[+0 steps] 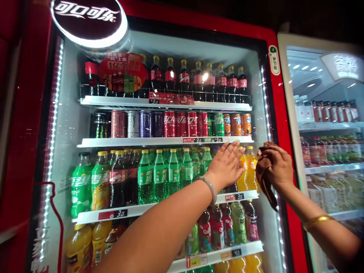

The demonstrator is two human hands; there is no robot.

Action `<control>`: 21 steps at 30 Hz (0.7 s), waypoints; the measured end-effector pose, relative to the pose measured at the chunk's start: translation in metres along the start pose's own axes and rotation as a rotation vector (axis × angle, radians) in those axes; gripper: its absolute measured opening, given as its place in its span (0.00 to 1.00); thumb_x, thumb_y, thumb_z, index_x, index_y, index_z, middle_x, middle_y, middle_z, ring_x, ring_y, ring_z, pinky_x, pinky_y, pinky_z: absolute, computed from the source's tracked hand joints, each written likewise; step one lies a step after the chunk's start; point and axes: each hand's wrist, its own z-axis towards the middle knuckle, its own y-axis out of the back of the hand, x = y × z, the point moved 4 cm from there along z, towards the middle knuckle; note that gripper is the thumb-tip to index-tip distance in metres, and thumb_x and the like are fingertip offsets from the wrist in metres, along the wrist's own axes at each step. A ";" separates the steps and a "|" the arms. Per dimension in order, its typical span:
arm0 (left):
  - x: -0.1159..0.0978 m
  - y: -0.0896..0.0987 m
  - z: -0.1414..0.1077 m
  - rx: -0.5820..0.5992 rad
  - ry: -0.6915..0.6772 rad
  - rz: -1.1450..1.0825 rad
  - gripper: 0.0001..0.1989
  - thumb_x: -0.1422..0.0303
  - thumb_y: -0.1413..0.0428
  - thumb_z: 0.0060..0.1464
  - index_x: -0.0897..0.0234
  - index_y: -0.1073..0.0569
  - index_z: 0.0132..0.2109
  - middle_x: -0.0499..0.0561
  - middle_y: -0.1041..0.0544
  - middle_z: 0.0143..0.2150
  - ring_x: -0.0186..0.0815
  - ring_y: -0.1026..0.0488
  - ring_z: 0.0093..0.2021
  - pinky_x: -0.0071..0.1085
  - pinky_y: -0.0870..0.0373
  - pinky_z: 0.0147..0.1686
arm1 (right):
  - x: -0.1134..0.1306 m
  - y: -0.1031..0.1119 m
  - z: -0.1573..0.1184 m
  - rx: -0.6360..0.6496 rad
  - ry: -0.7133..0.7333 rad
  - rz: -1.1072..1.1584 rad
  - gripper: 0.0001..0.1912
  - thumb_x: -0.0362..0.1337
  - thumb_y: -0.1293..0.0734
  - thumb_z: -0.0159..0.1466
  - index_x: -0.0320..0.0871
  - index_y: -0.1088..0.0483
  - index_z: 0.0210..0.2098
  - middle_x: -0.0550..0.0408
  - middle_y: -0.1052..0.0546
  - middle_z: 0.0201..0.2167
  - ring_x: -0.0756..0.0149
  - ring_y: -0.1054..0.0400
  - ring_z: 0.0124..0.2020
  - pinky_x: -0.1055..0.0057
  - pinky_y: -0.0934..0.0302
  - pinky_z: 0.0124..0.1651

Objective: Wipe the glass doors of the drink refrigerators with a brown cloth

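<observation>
In the head view, a tall red-framed drinks fridge with a glass door fills most of the scene. My left hand lies flat with fingers stretched out, apparently against the glass, in front of the orange drink bottles. A stone-like bangle circles that wrist. To its right, my right hand is closed around a brown cloth near the right edge of the door. Part of the cloth hangs below the fingers. A gold bracelet is on the right wrist.
Behind the glass stand rows of cola bottles, cans, and green soda bottles on white shelves. A round lit sign juts out at the upper left. A second fridge with bottles stands at the right.
</observation>
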 end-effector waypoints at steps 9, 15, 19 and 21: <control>0.003 -0.001 0.009 0.021 0.065 -0.024 0.34 0.63 0.60 0.71 0.79 0.49 0.77 0.60 0.46 0.80 0.43 0.48 0.80 0.38 0.49 0.78 | 0.071 -0.036 0.042 0.093 0.195 0.085 0.15 0.38 0.34 0.64 0.48 0.26 0.50 0.45 0.24 0.59 0.47 0.32 0.64 0.43 0.37 0.68; 0.034 0.008 0.025 0.018 0.073 0.017 0.34 0.61 0.59 0.71 0.76 0.46 0.77 0.58 0.47 0.81 0.42 0.51 0.81 0.44 0.52 0.79 | 0.030 -0.017 0.058 0.086 0.178 0.006 0.11 0.38 0.35 0.64 0.52 0.26 0.46 0.43 0.25 0.57 0.42 0.31 0.59 0.42 0.33 0.61; 0.051 0.004 0.038 0.037 0.100 0.005 0.34 0.61 0.60 0.71 0.74 0.46 0.77 0.56 0.48 0.81 0.41 0.52 0.81 0.45 0.54 0.80 | 0.054 -0.037 0.098 -0.111 -0.150 -0.087 0.11 0.39 0.39 0.67 0.46 0.28 0.46 0.34 0.28 0.57 0.38 0.34 0.58 0.38 0.35 0.58; 0.053 0.002 0.038 0.029 0.090 -0.006 0.32 0.63 0.59 0.71 0.76 0.42 0.75 0.57 0.47 0.81 0.42 0.53 0.81 0.45 0.55 0.80 | 0.080 -0.052 0.099 -0.088 -0.110 -0.081 0.11 0.39 0.37 0.66 0.46 0.29 0.46 0.38 0.27 0.57 0.41 0.34 0.59 0.38 0.37 0.62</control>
